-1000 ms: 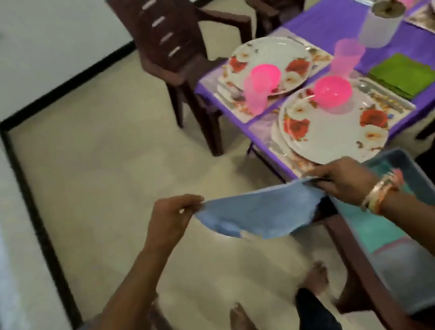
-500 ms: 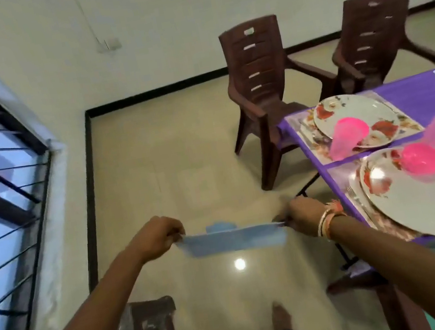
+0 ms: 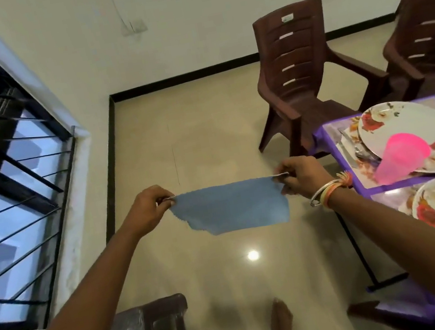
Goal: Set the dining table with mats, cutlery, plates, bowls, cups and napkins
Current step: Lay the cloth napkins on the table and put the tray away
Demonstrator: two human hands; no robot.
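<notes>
Fingers (image 3: 163, 200) of our left hand (image 3: 147, 209) are pinching the left corner of the blue napkin (image 3: 232, 208), and we are holding it in the air over the floor, well clear of anything. We are stretching its top edge taut, so its long axis is running straight across from hand to hand while the rest is hanging below, with a ragged lower left edge. At the other corner, the fingers (image 3: 285, 174) of our right hand (image 3: 299, 176) are pinching the cloth in the same way.

Further right, the purple-covered surface (image 3: 320, 137) is lying just beside our right hand, so that hand is the nearer one, and we are judging that the napkin needs to travel rightward along its own length. Nothing is standing between the hand and the corner. A brown chair (image 3: 294, 64) is sitting behind that corner. On the nearest mat (image 3: 361, 170), a flowered plate (image 3: 407, 128) and a pink cup (image 3: 401, 158) are taking most of the room, so bare space for a napkin is looking tight.
</notes>
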